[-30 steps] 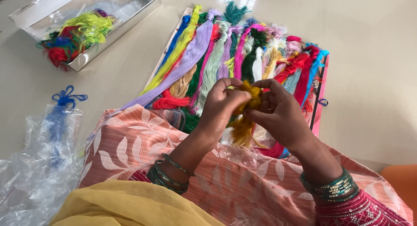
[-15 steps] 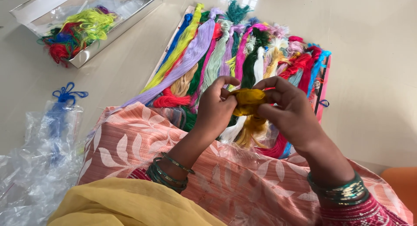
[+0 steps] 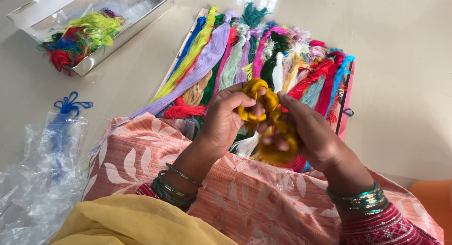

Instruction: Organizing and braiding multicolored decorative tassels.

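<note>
Both hands closed on the yellow skein, held just above the lap and in front of the skein row. Left hand pinches its looped upper end, fingers curled round it. Right hand grips the lower bunch, thumb on top, tail hanging below the palm. Hands nearly touching, skein between them. Row of coloured skeins lies on a flat card on the floor. Open box with tangled threads sits upper left, well apart. Clear bags with a blue thread lie at left.
</note>
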